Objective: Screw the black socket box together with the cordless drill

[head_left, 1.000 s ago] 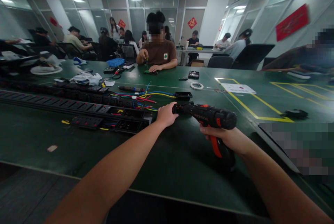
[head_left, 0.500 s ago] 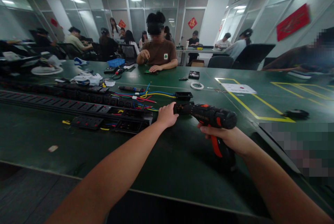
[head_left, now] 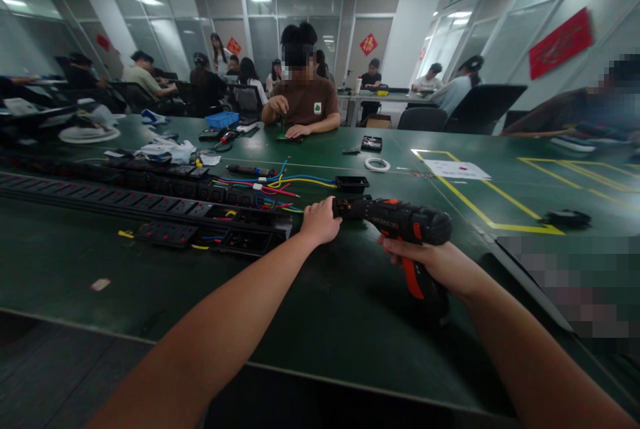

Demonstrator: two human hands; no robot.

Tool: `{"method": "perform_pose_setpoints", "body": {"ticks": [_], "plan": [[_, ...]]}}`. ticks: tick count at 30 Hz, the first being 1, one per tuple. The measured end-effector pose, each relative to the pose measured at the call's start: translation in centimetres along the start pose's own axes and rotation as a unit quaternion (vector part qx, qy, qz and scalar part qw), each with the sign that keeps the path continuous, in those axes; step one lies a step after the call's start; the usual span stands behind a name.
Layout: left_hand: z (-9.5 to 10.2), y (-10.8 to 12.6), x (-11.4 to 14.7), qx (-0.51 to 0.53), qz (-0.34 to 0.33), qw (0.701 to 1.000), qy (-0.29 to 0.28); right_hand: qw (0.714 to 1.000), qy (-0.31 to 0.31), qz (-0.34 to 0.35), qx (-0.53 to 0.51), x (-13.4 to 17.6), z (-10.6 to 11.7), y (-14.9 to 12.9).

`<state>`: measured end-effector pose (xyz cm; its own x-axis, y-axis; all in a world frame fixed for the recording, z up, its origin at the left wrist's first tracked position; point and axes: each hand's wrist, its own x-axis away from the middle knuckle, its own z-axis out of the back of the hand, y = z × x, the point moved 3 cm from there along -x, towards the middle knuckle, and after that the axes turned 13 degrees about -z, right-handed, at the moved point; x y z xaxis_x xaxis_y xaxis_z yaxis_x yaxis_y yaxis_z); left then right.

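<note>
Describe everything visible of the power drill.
The power drill is black with orange accents, an orange strip running down its grip, and looks like plastic. Its barrel lies nearly level, nose towards the left hand; what meets its tip is unclear. The right hand holds the handle, which slants down over the green table.

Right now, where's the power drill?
In the head view, the power drill is right of centre, gripped by the right hand, its front end near the left hand.
</note>
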<state>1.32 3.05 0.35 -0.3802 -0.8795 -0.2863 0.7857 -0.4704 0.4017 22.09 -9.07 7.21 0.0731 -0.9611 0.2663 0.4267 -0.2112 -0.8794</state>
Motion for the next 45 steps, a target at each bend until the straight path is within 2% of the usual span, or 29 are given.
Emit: {"method": "perform_pose_setpoints", "body": {"ticks": [11,23,32,45], "plan": [[0.04,0.1,0.04,-0.013,0.004,1.0,0.001,1.0,0.018,0.004,0.008,0.06,-0.03,-0.21],[0.04,0.05,0.03,-0.012,-0.002,1.0,0.007,1.0,0.007,0.002,0.002,-0.46,0.32,0.38],[0.06,0.07,0.07,-0.002,-0.003,1.0,0.01,1.0,0.02,0.002,0.003,0.17,-0.07,-0.5],[0.26,0.28,0.2,-0.004,0.003,1.0,0.008,1.0,0.012,0.0,0.015,-0.06,0.13,-0.12]]}}
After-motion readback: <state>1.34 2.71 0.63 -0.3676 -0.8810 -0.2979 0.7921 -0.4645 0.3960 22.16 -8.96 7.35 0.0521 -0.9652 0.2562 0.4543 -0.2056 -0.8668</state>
